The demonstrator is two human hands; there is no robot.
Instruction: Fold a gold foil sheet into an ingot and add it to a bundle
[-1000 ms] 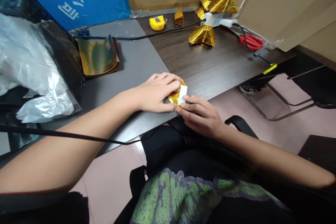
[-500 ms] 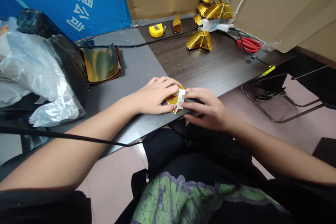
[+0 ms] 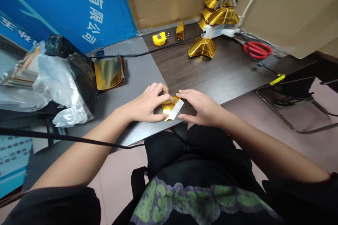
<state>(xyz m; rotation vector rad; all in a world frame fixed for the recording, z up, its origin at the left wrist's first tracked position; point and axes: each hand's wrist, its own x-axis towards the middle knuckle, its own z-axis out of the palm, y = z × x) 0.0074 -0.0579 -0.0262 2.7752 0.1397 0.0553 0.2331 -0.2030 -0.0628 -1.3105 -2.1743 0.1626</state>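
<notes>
A small folded sheet of gold foil paper lies at the desk's front edge, a white strip of its reverse side folded along the right. My left hand rests on its left part, the thumb on the lower corner and bent fingers on the upper side, pinning it down. To the right, my right hand has its fingers stretched out and its thumb apart. Its fingertips are close to the paper's upper right corner, and the thumb is beside the white strip; I cannot tell whether they touch it.
A stack of gold sheets stands at left by plastic bags. Toward the back are a yellow tape measure, a folded gold piece, pleated gold bundles, a power strip and red-handled scissors. A black cable crosses the desk.
The gold paper has turned, so its white strip slants more to the right. My left hand has shifted slightly left with fingers more bent; my right hand has drawn off the strip and spread wider.
</notes>
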